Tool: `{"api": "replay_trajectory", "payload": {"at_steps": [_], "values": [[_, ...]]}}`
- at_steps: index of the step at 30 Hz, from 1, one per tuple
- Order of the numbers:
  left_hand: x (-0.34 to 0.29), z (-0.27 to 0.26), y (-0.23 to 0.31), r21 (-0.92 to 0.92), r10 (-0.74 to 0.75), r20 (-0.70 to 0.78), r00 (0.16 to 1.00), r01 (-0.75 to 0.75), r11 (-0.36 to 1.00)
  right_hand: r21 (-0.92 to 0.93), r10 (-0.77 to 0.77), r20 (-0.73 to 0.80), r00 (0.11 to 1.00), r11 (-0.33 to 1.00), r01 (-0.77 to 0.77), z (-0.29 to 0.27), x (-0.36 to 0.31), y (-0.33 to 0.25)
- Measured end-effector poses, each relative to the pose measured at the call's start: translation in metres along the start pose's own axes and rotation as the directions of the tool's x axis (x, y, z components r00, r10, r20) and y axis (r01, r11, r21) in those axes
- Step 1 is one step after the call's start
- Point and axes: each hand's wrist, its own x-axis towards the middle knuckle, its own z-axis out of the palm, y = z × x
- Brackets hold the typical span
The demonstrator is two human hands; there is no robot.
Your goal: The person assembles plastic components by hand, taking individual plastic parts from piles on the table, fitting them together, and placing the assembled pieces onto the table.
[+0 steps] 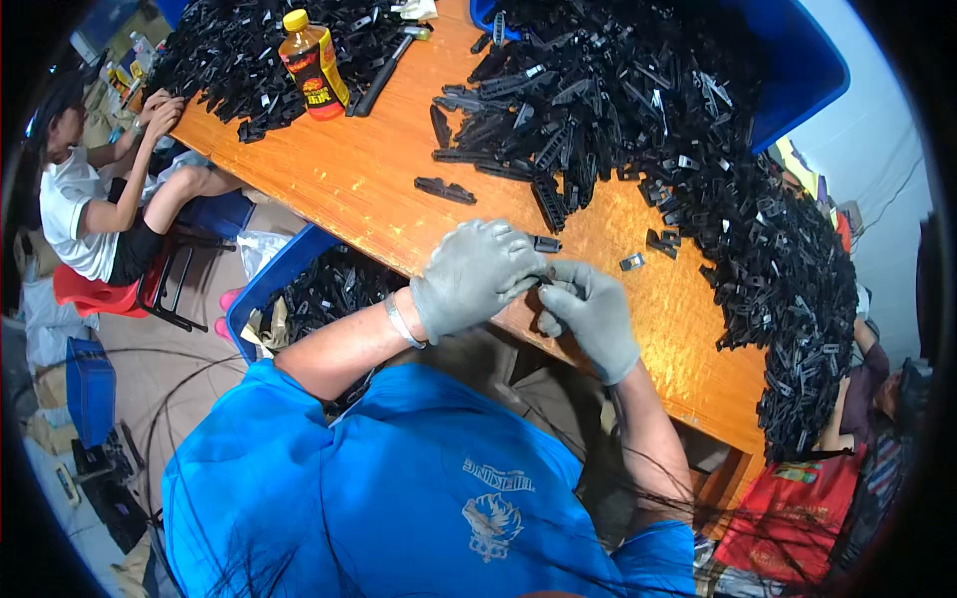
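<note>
My left hand (478,277) and my right hand (596,317), both in grey gloves, meet at the near edge of the wooden table (384,204). Between their closed fingertips is a small black plastic part (539,283); the fingers cover most of it, so its exact shape is hidden. Just beyond the fingers lies a short black piece (545,244). A single long black plastic part (445,190) rests farther off to the left. To the right of my hands are a small piece with a pale top (632,262) and a few black bits (663,242).
A large heap of black plastic parts (598,110) spills from a blue bin (812,75) along the right side. Far left stand a drink bottle (315,70) and a hammer (384,75) beside another heap. Below the table edge is a blue crate (261,299). A person (100,189) sits at left.
</note>
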Motion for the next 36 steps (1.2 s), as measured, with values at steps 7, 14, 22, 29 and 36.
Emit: {"api": "replay_trajectory", "payload": {"at_steps": [7,14,22,29,36], "values": [[0.007,0.007,-0.023,0.079,-0.078,-0.167,0.983,0.093,0.993,-0.735,-0.557,0.066,0.828,0.534,0.418,-0.027,0.033,0.001],[0.006,0.021,-0.038,0.124,-0.177,-0.005,0.984,0.176,0.976,-0.837,-0.554,0.119,0.824,0.390,0.383,-0.029,0.061,-0.001],[0.009,0.027,-0.040,0.073,-0.143,0.010,0.990,0.142,0.987,-0.843,-0.540,0.215,0.814,0.318,0.434,-0.036,0.062,0.008],[0.005,0.013,-0.039,0.064,-0.139,0.033,0.990,0.137,0.989,-0.864,-0.533,0.310,0.787,0.187,0.467,-0.011,0.070,0.008],[-0.039,-0.093,-0.072,-0.094,-0.274,0.325,0.905,0.319,0.943,-0.929,-0.624,0.184,0.759,0.141,0.341,-0.077,0.019,-0.010]]}}
